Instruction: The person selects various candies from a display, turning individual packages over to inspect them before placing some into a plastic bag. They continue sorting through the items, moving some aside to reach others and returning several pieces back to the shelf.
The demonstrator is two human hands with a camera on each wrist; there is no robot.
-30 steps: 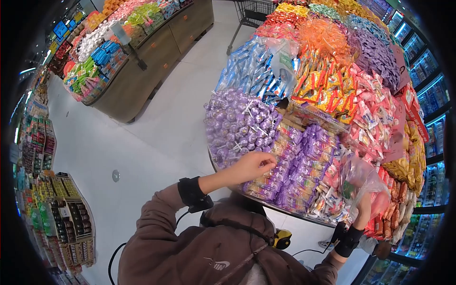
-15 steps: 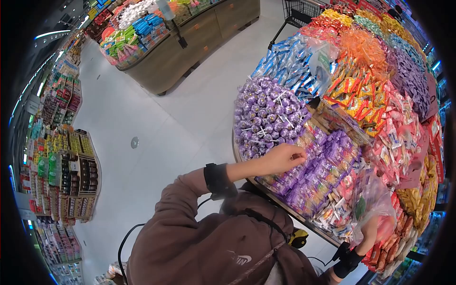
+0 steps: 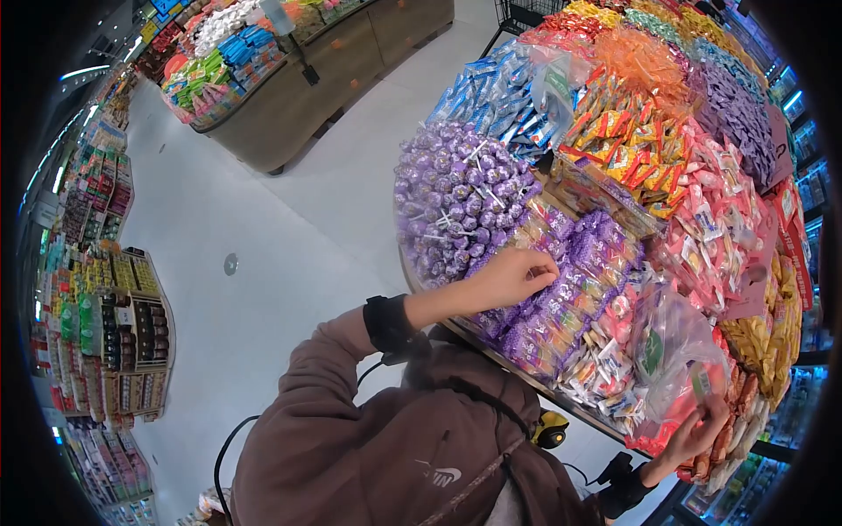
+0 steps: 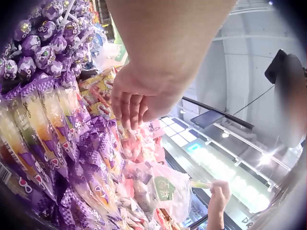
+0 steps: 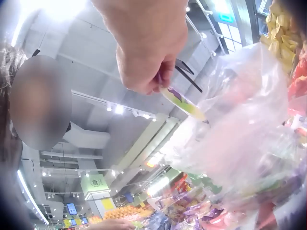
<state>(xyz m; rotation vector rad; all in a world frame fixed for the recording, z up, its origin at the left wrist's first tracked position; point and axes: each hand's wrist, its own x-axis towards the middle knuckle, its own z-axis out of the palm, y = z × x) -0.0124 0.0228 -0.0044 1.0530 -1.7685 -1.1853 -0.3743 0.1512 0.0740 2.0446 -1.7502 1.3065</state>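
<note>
My right hand pinches one end of a slim wrapped jelly stick, yellow-green with a bit of purple. The stick's other end points at a clear plastic bag with a green logo, which lies on the candy at the table's near right. Loosely bent, the fingers of my left hand hang over rows of jelly sticks in purple packaging and hold nothing. Purple-wrapped lollipops are heaped beyond that hand, on its left.
Blue, yellow-red and pink wrapped candies pile up behind. A cardboard box edge stands among them. Small white-wrapped candies lie near the table's front edge. Another candy counter is across the aisle, a black cart at the back.
My right hand has drawn away from the bag toward the near side, and the jelly stick in it now shows. The left hand keeps hovering over the purple packs. The head view has swung about.
</note>
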